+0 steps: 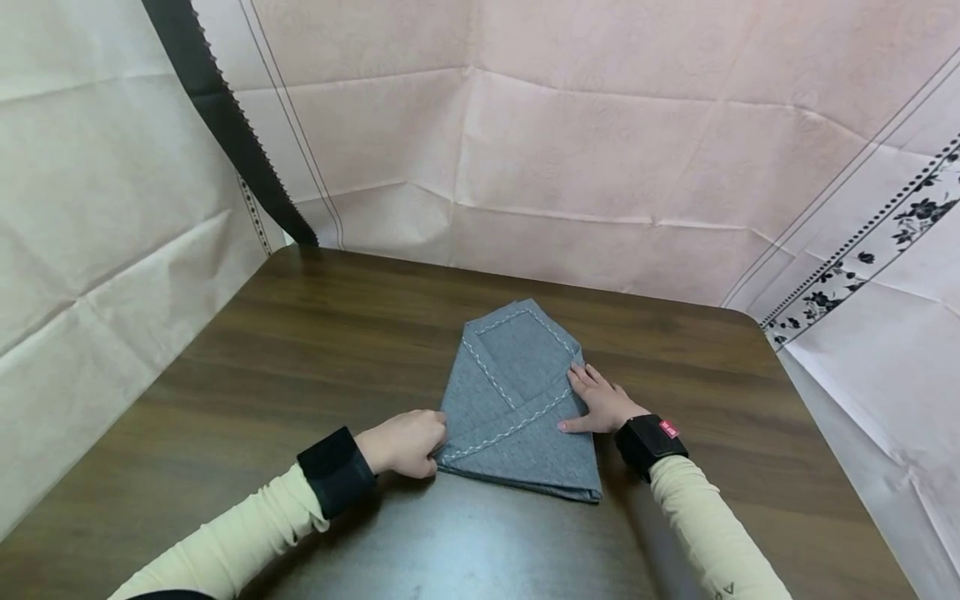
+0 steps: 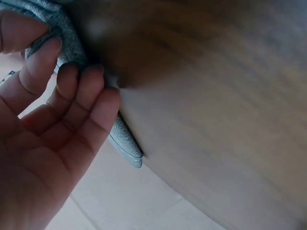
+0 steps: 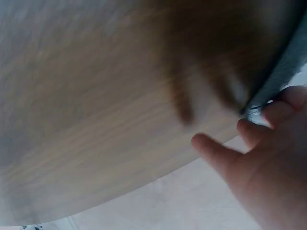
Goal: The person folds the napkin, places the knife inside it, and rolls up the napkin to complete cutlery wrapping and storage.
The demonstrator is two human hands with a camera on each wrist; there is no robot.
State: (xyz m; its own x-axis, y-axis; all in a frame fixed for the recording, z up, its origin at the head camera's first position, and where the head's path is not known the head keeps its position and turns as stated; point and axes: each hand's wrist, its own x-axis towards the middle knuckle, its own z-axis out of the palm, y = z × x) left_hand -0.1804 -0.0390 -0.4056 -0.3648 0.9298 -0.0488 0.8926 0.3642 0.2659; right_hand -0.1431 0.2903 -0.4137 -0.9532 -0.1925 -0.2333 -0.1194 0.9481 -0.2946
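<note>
A folded blue-grey cloth (image 1: 517, 400) with white zigzag stitching lies on the table, its upper end tapering to a blunt point. At its lower left corner my left hand (image 1: 408, 442) pinches the edge; the left wrist view shows the cloth (image 2: 72, 43) between thumb and index finger, the other fingers curled in. My right hand (image 1: 603, 402) rests on the right edge with fingers spread. From the right wrist, only a strip of the cloth (image 3: 283, 72) shows beside the fingers of that hand (image 3: 259, 158).
The brown wooden table (image 1: 300, 350) has rounded far corners. Creased pale sheeting (image 1: 585, 167) hangs behind it and at both sides, with a black strip (image 1: 232, 125) at the left and a floral band (image 1: 862, 258) at the right.
</note>
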